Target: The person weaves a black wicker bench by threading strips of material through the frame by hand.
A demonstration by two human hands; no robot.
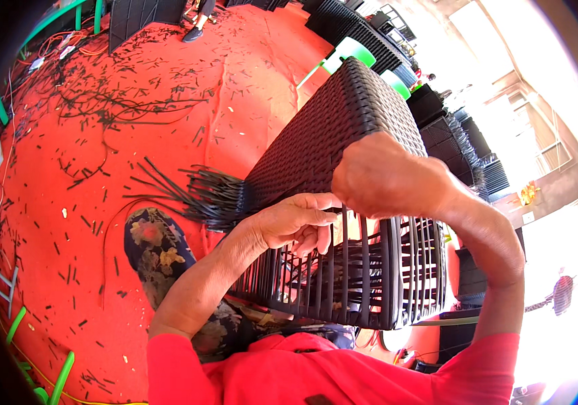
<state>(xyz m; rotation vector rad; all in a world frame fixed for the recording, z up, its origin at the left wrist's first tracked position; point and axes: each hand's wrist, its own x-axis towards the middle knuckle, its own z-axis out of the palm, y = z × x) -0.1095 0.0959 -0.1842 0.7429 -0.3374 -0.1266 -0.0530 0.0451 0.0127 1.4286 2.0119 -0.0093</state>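
A dark brown-black woven wicker furniture piece (316, 135) stands tilted across my lap, tightly woven in its upper part. Below the weave, bare plastic strips (346, 270) run side by side with gaps between them. My left hand (302, 223) is at the lower edge of the weave, thumb and forefinger close together, the other fingers curled. What lies between them is too small to make out. Just right of it, my right hand (376, 175) is closed in a fist against the weave; its fingertips and anything in them are hidden. A bundle of loose strip ends (218, 196) fans out leftward.
Cut strip scraps (160, 57) litter the red floor (167, 142), with long loose strands (120, 111) among them. Green-and-white chairs (349, 54) and stacked black woven pieces (370, 40) stand beyond. Cables (49, 50) lie at far left. Another person's shoe (193, 34) shows at the top.
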